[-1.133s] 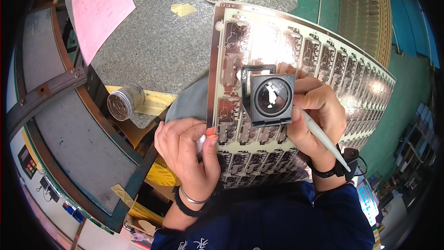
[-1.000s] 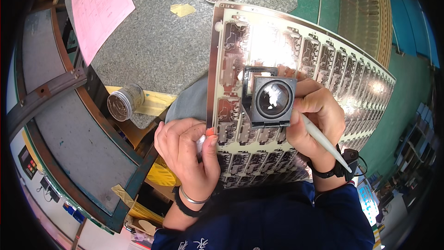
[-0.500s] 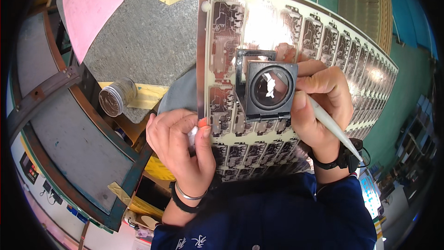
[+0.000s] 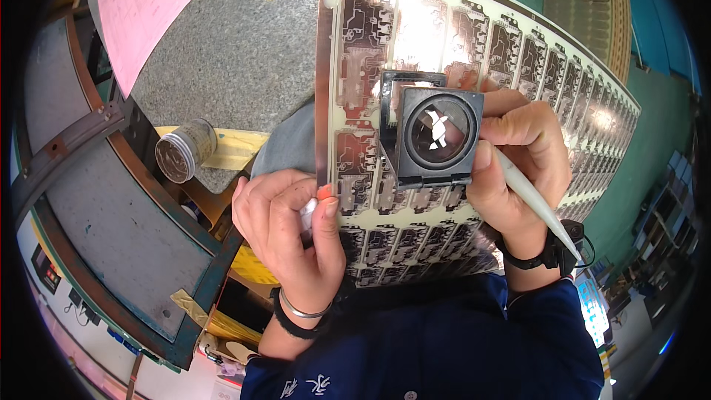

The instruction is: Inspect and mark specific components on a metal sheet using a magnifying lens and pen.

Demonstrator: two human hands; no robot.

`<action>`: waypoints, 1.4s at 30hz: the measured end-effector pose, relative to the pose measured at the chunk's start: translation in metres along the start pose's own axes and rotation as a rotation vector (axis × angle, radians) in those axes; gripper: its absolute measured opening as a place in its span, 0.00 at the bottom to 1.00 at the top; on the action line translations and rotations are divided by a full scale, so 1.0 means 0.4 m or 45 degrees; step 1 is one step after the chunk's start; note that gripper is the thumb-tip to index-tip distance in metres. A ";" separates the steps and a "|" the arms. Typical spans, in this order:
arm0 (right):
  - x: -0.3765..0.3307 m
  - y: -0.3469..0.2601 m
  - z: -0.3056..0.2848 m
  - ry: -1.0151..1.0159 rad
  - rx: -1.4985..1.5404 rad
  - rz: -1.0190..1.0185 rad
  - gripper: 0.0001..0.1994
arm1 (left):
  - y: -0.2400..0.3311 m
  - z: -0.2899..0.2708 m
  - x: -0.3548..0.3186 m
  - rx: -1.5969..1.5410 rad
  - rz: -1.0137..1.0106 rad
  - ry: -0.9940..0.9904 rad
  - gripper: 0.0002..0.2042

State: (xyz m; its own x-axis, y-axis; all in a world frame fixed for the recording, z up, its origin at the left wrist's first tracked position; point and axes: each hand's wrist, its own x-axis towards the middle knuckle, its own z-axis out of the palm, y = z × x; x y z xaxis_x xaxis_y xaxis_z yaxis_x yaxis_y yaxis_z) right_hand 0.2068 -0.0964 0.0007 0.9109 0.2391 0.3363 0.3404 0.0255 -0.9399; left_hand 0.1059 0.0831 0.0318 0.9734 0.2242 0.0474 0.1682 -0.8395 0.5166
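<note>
Head view, one magnifier (image 4: 441, 130), one circuit panel (image 4: 489, 52)

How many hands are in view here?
2: the left hand, curled around something white at the circuit board's left edge, and the right hand, holding the magnifier and a pale pointed stick.

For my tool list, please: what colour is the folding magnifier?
The folding magnifier is black around its clear lens, best seen in the head view.

Left hand (image 4: 292, 218) at the left edge of the circuit panel (image 4: 507, 44), thumb raised beside the bent fingers (image 4: 270, 200), right hand (image 4: 522, 159) over the panel, thumb and forefinger pinching, both forearms (image 4: 290, 335) at its near side
</note>
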 end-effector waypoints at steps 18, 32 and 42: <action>0.002 0.000 0.002 0.041 -0.024 -0.045 0.04 | 0.003 -0.002 0.002 -0.027 -0.004 0.003 0.07; 0.002 0.003 0.005 0.043 -0.047 -0.064 0.04 | 0.009 -0.003 0.010 -0.027 0.032 0.008 0.04; 0.002 0.003 0.005 0.026 -0.072 -0.064 0.04 | 0.001 -0.002 0.001 -0.022 -0.009 0.004 0.07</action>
State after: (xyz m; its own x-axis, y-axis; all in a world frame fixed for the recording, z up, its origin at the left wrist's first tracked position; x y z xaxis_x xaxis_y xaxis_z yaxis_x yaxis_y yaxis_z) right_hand 0.2076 -0.0944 -0.0002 0.8969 0.2187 0.3845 0.3976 -0.0181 -0.9174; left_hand 0.1061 0.0833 0.0325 0.9718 0.2314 0.0462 0.1722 -0.8294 0.5315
